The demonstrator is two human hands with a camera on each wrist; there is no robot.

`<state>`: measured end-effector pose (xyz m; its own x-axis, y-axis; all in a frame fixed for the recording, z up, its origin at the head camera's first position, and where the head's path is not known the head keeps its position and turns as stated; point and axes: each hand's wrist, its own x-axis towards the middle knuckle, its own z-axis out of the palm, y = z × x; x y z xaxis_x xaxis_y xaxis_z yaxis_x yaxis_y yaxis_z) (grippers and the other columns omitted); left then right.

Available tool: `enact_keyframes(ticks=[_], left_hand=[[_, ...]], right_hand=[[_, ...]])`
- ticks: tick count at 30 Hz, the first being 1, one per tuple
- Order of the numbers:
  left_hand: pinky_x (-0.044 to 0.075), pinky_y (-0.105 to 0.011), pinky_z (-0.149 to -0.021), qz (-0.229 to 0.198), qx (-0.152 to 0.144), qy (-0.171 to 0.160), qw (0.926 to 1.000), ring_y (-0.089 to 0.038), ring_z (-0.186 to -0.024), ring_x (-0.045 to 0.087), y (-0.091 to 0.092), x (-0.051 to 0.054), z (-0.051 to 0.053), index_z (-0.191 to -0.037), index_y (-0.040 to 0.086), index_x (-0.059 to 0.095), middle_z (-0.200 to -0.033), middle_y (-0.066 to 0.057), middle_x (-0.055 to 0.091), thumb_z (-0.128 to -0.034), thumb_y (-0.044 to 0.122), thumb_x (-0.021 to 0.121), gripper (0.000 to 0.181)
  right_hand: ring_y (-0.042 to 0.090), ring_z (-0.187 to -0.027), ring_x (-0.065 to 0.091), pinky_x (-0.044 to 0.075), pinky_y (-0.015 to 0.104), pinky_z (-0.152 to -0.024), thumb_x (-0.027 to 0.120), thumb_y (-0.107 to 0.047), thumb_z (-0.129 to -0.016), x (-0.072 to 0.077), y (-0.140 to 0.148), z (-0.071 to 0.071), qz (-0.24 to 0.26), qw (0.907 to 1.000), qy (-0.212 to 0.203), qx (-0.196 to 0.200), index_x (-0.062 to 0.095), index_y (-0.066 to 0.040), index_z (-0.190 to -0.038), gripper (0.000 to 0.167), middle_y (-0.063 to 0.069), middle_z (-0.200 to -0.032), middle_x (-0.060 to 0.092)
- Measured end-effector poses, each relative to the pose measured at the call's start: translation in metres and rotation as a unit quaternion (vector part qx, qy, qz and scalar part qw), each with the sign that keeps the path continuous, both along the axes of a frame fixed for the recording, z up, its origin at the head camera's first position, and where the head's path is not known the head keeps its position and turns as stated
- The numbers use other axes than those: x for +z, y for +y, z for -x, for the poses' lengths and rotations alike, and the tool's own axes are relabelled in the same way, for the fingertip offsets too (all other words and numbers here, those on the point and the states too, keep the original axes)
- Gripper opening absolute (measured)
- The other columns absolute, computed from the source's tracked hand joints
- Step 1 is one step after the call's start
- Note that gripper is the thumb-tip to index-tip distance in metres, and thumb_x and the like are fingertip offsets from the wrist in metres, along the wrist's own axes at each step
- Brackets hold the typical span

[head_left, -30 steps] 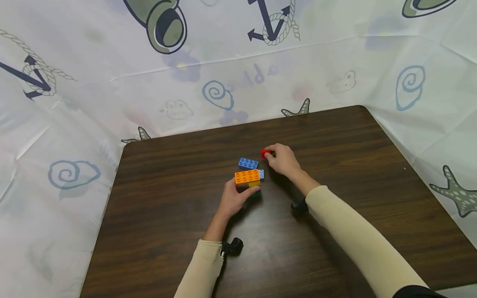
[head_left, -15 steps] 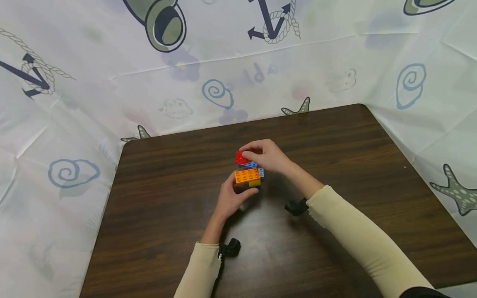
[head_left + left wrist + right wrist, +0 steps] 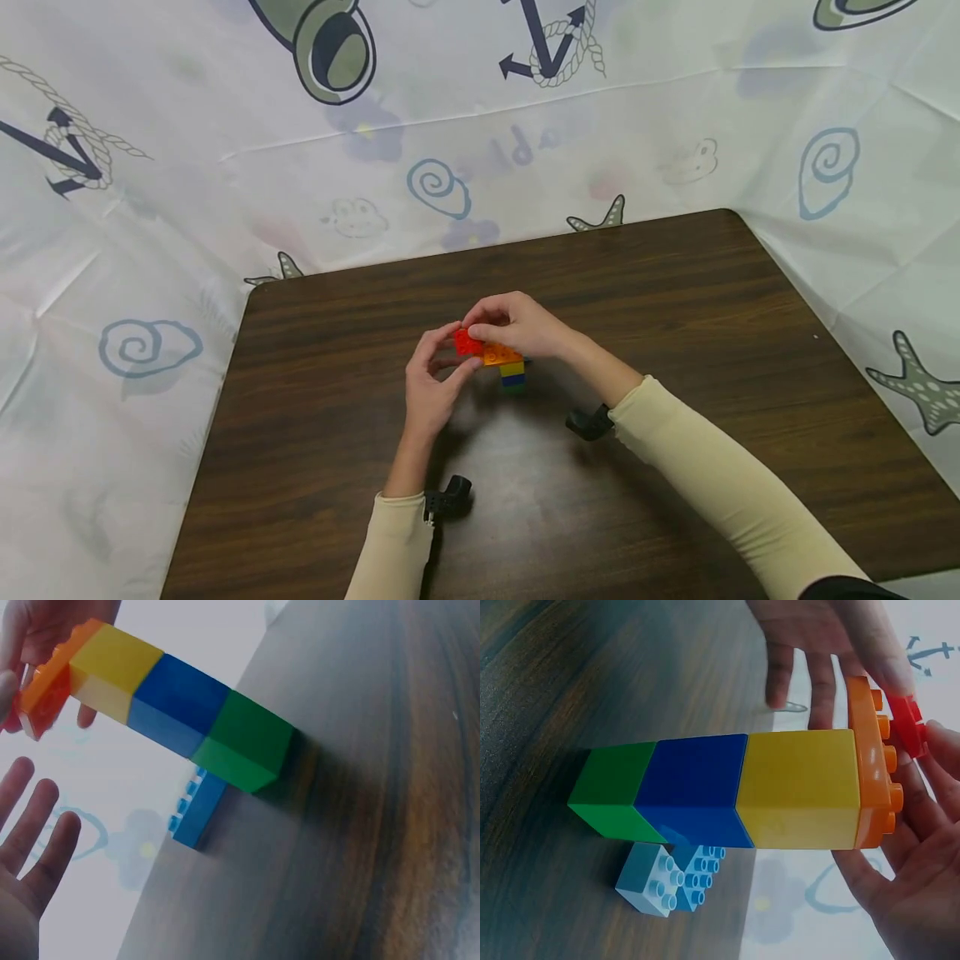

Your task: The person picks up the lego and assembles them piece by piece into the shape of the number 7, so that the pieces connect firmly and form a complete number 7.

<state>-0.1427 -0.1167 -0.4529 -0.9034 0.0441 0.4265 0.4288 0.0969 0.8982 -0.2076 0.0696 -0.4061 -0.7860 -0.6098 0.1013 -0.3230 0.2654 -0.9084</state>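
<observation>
A tower of toy building bricks stands upright on the table: green, dark blue and yellow, topped by a wider, thinner orange brick. My right hand pinches a red brick at the left end of the orange top. From the other side my left hand has its thumb and index finger on the red brick, its other fingers spread below. Whether the red brick is pressed down on the orange studs I cannot tell.
Behind the tower lie a light blue brick and a longer blue brick, both low on the dark wooden table. A white printed sheet hangs around the table's far and side edges.
My right hand has carried the red brick left, over the blue bricks, onto the orange top. My left hand has shifted from the tower's side up and left to the red brick.
</observation>
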Motion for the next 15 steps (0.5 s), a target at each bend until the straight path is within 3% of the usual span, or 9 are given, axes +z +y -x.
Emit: enact_keyframes(ticks=[4,8,15], left_hand=[[0.052,-0.057,-0.082,0.008,0.012,0.007,0.9999,-0.024,-0.101,0.059,0.001,0.003,0.0,-0.122,-0.002,0.064,-0.109,-0.015,0.063,-0.0837,-0.003,0.075,0.039],[0.053,-0.055,-0.081,0.014,0.019,0.012,0.9996,-0.024,-0.097,0.061,-0.004,0.005,-0.001,-0.116,-0.004,0.066,-0.105,-0.017,0.066,-0.0822,-0.004,0.076,0.035],[0.054,-0.045,-0.082,0.034,0.01,-0.047,0.9983,-0.028,-0.091,0.061,-0.015,0.003,-0.007,-0.118,-0.003,0.064,-0.102,-0.016,0.067,-0.0858,0.002,0.075,0.034]], right_hand=[[0.019,-0.085,0.063,0.054,0.032,-0.081,0.065,-0.014,-0.096,-0.001,-0.002,-0.002,-0.004,1.0,0.006,-0.002,0.069,-0.007,-0.106,0.013,0.0,-0.096,0.07],[0.017,-0.092,0.063,0.053,0.032,-0.086,0.065,-0.017,-0.096,-0.003,-0.002,-0.003,-0.011,0.9998,0.019,-0.002,0.067,-0.007,-0.113,0.02,0.001,-0.105,0.069],[0.016,-0.102,0.06,0.05,0.036,-0.091,0.077,-0.031,-0.086,-0.006,0.015,-0.009,-0.083,0.9954,0.042,0.025,0.064,-0.011,-0.126,0.047,0.001,-0.122,0.065]])
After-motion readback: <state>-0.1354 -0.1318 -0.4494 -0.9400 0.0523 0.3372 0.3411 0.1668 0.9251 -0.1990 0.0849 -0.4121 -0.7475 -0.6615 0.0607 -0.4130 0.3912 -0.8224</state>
